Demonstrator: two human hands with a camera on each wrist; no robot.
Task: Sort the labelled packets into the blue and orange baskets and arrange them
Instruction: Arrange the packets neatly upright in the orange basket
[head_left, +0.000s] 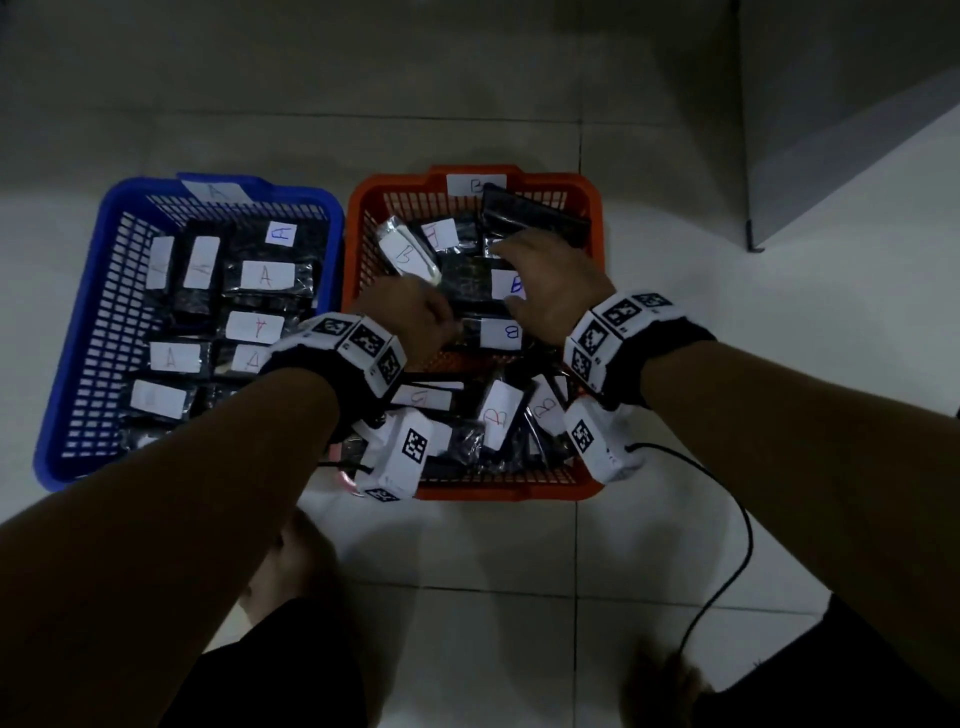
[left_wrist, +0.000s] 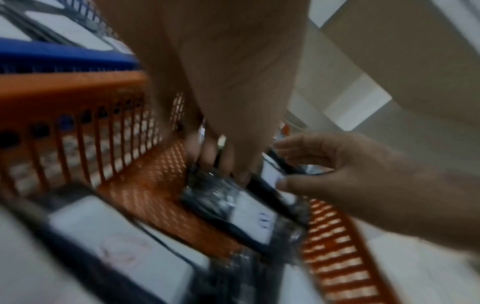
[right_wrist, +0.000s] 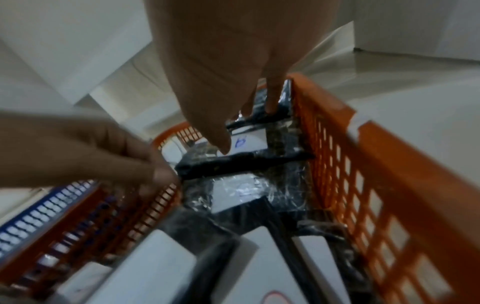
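The blue basket (head_left: 78, 322) on the left holds several black packets with white A labels (head_left: 266, 275). Beside it, the orange basket (head_left: 519, 491) holds B-labelled packets (head_left: 500, 411). My left hand (head_left: 415, 314) is inside the orange basket, fingers curled on the lower end of a tilted packet with a B label (head_left: 406, 253). My right hand (head_left: 545, 278) lies spread over the packets at the basket's back right. Its straight fingers (right_wrist: 271, 102) rest on a dark packet (head_left: 530, 213) that leans on the rim, and its thumb (right_wrist: 221, 144) touches a white label.
Both baskets stand side by side on a pale tiled floor (head_left: 727, 364). A grey cabinet or wall corner (head_left: 831, 130) rises at the back right. A black cable (head_left: 727, 545) trails from the right wrist across the floor. My knees show at the bottom edge.
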